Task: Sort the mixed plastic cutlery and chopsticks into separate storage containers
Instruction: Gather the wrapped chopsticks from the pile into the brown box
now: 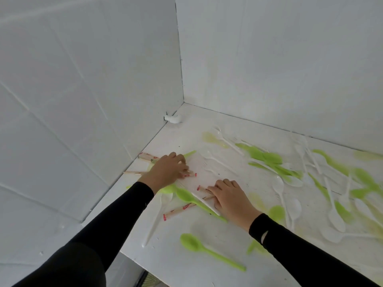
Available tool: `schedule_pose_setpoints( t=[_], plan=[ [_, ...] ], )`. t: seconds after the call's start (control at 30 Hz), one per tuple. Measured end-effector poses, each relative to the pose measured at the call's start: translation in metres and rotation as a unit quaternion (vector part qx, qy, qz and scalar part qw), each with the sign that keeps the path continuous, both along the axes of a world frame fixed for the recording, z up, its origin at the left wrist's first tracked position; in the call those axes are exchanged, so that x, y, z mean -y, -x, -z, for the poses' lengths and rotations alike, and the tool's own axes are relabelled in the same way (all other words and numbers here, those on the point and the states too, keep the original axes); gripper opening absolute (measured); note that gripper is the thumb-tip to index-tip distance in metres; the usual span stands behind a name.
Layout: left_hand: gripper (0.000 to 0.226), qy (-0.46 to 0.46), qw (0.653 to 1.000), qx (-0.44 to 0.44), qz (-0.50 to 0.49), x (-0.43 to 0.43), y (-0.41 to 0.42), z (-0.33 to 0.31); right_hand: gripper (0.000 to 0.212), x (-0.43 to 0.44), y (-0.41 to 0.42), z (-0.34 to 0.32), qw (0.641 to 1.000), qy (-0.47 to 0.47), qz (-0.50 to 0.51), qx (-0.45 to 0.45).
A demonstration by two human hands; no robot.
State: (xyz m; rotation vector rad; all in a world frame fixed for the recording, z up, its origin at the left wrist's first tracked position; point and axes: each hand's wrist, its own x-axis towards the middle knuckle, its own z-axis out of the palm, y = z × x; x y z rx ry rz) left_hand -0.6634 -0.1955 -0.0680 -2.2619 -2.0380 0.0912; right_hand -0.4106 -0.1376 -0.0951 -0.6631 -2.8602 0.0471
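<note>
Sleeved in black, reaching over a glossy green spoon [207, 251] lying on the scuffed white surface [165, 259]. Curling the right grip [230, 198] onto slim paper-wrapped chopsticks [202, 189] with red-banded ends, fingers bent and pressing. Pinching a second wrapped pair [190, 174] with the left grip [167, 168], fingers curled, slightly farther left. Lying scattered beyond to the right, green spoons [267, 157] and translucent white spoons [278, 183], overlapping.

Light was even, soft and bright, with faint shadows; the spoons [269, 158] at right were smeared by motion blur.
</note>
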Motion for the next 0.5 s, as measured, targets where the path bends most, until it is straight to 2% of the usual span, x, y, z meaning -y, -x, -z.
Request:
schedule_pose_setpoints(
  t=[0.1,0.17,0.27,0.33,0.43,0.5],
  plan=[
    [0.019,-0.014,1.0,0.015,0.003,-0.002,0.003,0.009,0.036,-0.007,-0.007,-0.002,0.996,0.085,0.016,-0.014],
    [0.016,-0.045,0.999,0.007,0.019,-0.001,0.003,0.011,0.029,-0.013,-0.012,-0.005,0.99,0.132,0.034,-0.037],
    [0.009,-0.106,0.993,0.015,0.045,0.001,0.005,0.014,0.022,-0.022,-0.015,-0.017,0.987,0.133,0.067,-0.059],
    [0.014,-0.139,0.988,0.016,0.063,0.001,0.005,0.02,0.028,-0.027,-0.016,-0.025,0.99,0.11,0.078,-0.033],
    [0.018,-0.163,0.984,0.038,0.053,-0.003,-0.001,0.021,0.049,-0.032,-0.018,-0.034,0.993,0.103,0.061,0.018],
    [0.025,-0.189,0.975,0.118,0.019,-0.011,-0.01,0.008,0.051,-0.035,-0.02,-0.041,0.992,0.113,0.057,0.019]
  ],
)
